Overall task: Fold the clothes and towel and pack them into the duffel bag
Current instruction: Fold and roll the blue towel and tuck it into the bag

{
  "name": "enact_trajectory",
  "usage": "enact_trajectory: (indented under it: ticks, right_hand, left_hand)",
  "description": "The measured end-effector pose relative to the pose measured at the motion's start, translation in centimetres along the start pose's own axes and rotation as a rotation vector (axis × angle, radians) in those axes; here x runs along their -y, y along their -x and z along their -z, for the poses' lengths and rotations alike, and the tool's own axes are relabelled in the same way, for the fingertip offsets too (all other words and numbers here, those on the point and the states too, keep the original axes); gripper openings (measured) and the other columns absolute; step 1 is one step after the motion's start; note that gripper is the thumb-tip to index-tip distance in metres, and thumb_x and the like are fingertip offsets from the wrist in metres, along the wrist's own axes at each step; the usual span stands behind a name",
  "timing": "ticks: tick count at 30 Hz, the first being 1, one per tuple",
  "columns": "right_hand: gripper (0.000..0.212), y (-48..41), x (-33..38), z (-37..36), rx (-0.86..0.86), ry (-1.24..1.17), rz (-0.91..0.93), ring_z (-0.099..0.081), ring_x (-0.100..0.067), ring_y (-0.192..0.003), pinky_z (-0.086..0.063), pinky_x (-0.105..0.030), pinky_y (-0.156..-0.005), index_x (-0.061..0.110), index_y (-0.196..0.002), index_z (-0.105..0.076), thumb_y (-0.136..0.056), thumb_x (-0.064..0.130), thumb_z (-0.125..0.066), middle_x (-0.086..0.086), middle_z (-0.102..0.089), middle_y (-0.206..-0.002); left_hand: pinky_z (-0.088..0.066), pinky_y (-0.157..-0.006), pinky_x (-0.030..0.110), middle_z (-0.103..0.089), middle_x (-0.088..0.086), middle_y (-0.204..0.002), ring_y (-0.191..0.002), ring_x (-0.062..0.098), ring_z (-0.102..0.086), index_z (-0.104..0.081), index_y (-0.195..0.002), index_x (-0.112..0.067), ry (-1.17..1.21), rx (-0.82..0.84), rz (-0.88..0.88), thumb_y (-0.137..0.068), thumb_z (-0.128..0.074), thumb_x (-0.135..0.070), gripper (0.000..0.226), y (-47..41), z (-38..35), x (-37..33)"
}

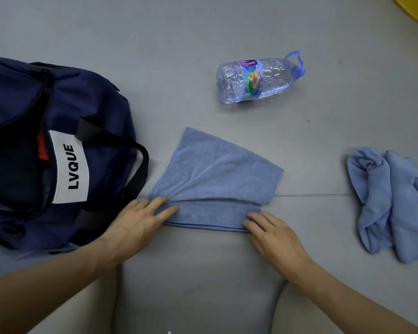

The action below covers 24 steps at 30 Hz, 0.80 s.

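Left hand [140,219] and right hand [274,235] lie flat-fingered, gripping nothing, on the folded near edge of the towel [217,169]; the duffel bag [94,109] is cut off at left, its inside dark.

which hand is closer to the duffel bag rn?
Left. The left hand presses the towel's left end, right beside the duffel bag. The right hand is on the towel's other end, farther from the bag.

The left hand [140,221] lies flat, fingers straight, on the towel's [217,169] near left corner. The right hand [273,235] rests likewise on its near right corner.
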State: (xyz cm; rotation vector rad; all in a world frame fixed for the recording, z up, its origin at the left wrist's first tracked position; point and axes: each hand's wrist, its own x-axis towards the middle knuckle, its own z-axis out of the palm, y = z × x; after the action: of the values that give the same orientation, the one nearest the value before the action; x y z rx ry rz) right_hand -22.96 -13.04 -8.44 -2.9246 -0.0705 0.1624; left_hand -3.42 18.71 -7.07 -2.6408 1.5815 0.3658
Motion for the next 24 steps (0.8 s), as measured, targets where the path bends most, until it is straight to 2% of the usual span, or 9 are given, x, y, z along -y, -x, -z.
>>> enact_trajectory:
  ticks: [5, 8, 11, 14, 16, 21, 24]
  right_hand:
    - [0.018, -3.0, -0.2, 0.5, 0.004, 0.026, 0.003, -0.055, -0.026, -0.073, -0.049, -0.038, -0.059, 0.019, -0.084, -0.064, -0.076, 0.013, -0.078, -0.001, -0.058, -0.085]
    - [0.020, -4.9, -1.4, 1.5, -0.004, 0.029, -0.004, -0.056, -0.028, -0.065, -0.047, -0.037, -0.052, 0.017, -0.080, -0.063, -0.072, 0.010, -0.079, -0.002, -0.058, -0.075]
    - [0.018, -7.1, -2.9, 2.8, -0.001, 0.045, -0.083, -0.058, -0.031, -0.066, -0.042, -0.035, -0.046, 0.013, -0.082, -0.061, -0.074, 0.007, -0.077, -0.006, -0.060, -0.077]
    - [0.007, -8.7, -4.0, 3.2, 0.033, 0.010, -0.151, -0.056, -0.030, -0.076, -0.035, -0.032, -0.051, 0.012, -0.088, -0.057, -0.087, 0.009, -0.063, -0.005, -0.059, -0.091]
    - [0.005, -8.7, -4.3, 3.1, 0.047, 0.002, -0.154, -0.056, -0.029, -0.080, -0.038, -0.034, -0.054, 0.014, -0.089, -0.056, -0.089, 0.011, -0.060, -0.004, -0.058, -0.095]
    - [0.008, -4.4, -2.8, 3.4, -0.017, -0.009, -0.095, -0.059, -0.028, -0.081, -0.050, -0.038, -0.068, 0.017, -0.086, -0.061, -0.081, 0.014, -0.067, -0.001, -0.061, -0.087]
    - [0.007, -1.0, -1.5, 3.1, -0.025, -0.008, -0.094, -0.060, -0.028, -0.078, -0.051, -0.039, -0.068, 0.019, -0.085, -0.064, -0.084, 0.021, -0.058, 0.000, -0.063, -0.083]
  left_hand:
    - [-0.040, -0.063, 0.039, -0.060, 0.003, -0.099, -0.072, 0.028, -0.053, -0.062, -0.094, -0.018, -0.017, -0.127, -0.022, -0.086, -0.053, -0.021, 0.012, -0.5, 0.0, 1.4]
    - [-0.042, -0.062, 0.039, -0.061, 0.002, -0.089, -0.071, 0.028, -0.054, -0.063, -0.086, -0.016, -0.019, -0.167, 0.002, -0.089, -0.049, -0.025, 0.017, -1.2, 0.0, 2.4]
    - [-0.045, -0.063, 0.040, -0.062, 0.002, -0.089, -0.075, 0.028, -0.057, -0.064, -0.085, -0.016, -0.024, -0.192, 0.022, -0.092, -0.046, -0.029, 0.023, -2.6, 0.5, 2.7]
    - [-0.047, -0.067, 0.041, -0.064, 0.002, -0.102, -0.086, 0.029, -0.060, -0.064, -0.088, -0.015, 0.001, -0.180, 0.018, -0.090, -0.049, -0.028, 0.020, -3.9, 0.6, 2.4]
    - [-0.047, -0.069, 0.041, -0.065, 0.004, -0.109, -0.092, 0.030, -0.062, -0.065, -0.090, -0.014, 0.022, -0.180, 0.008, -0.089, -0.051, -0.027, 0.018, -4.1, 0.6, 1.8]
    - [-0.048, -0.077, 0.040, -0.063, 0.001, -0.107, -0.097, 0.026, -0.060, -0.063, -0.090, -0.019, 0.051, -0.169, -0.076, -0.094, -0.049, -0.035, 0.021, -1.1, 0.3, 0.7]
    - [-0.047, -0.078, 0.038, -0.061, -0.002, -0.102, -0.094, 0.024, -0.059, -0.061, -0.090, -0.022, 0.072, -0.136, -0.116, -0.096, -0.052, -0.036, 0.018, 0.5, 0.2, 0.0]
